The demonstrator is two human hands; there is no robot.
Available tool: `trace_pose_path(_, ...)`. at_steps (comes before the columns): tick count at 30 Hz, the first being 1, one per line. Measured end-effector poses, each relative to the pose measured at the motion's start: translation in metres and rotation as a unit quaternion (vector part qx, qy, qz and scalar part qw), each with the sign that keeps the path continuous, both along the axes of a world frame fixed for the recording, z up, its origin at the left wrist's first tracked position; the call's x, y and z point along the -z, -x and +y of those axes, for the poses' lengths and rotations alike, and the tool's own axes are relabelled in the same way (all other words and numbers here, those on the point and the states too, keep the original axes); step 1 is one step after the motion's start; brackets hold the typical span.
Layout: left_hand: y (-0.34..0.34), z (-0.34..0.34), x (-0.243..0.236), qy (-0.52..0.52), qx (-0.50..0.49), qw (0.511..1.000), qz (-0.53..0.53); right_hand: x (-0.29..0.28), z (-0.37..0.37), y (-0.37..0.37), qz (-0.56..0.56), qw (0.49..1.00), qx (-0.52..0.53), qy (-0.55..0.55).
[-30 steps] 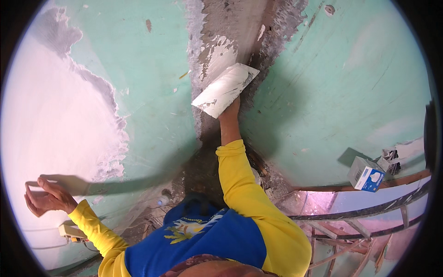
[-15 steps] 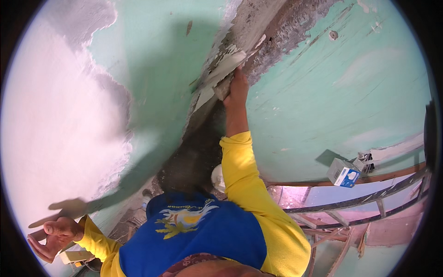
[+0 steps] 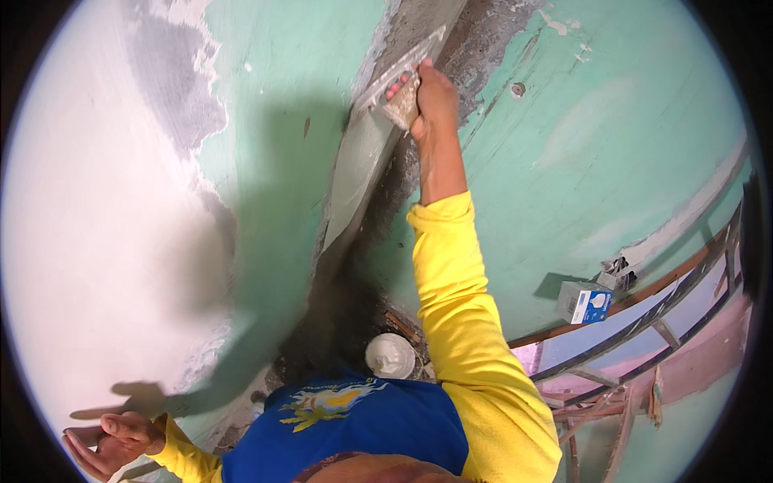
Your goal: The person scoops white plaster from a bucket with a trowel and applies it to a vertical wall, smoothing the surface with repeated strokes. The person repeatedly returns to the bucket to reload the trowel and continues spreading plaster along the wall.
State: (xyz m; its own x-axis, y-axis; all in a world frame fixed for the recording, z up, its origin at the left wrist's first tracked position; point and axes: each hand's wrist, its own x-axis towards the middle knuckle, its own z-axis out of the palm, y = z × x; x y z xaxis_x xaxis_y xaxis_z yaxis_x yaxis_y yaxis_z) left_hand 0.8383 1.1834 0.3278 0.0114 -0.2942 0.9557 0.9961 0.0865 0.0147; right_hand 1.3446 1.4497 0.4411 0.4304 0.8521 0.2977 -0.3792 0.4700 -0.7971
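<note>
Raised high in the head view, my right hand (image 3: 428, 98) grips the handle of a flat metal trowel (image 3: 412, 62), whose blade lies along the rough strip (image 3: 463, 48) at the inside corner between green walls (image 3: 597, 121). A smooth light band of wet plaster (image 3: 349, 193) runs down from below the blade. My left hand (image 3: 113, 443) is at the lower left, open with fingers curved and apart, beside the white-patched left wall (image 3: 80, 225) and its shadow. Whether it touches the wall I cannot tell.
A white bucket (image 3: 390, 356) stands low by my body among debris in the dark corner. On the right, a cardboard box (image 3: 581, 302) hangs on the wall near loose wiring, beside a metal ladder (image 3: 668, 326). Broken wooden pieces (image 3: 616, 435) are at the lower right.
My right hand and trowel have moved upward, the blade now turned handle toward me. A light plaster band now shows beneath it. My left hand sits lower, and more of the bucket shows.
</note>
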Motion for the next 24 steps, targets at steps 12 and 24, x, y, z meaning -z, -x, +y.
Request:
trace_pose_path(12,0.008,-0.004,-0.001,0.045,-0.006,0.999,0.02,-0.047,-0.059,0.097,-0.363,0.903,0.157,-0.168)
trace_pose_path(24,0.014,0.01,0.003,0.039,0.036,0.997,0.062,0.331,-0.084,0.031,0.095,0.966,0.106,0.218)
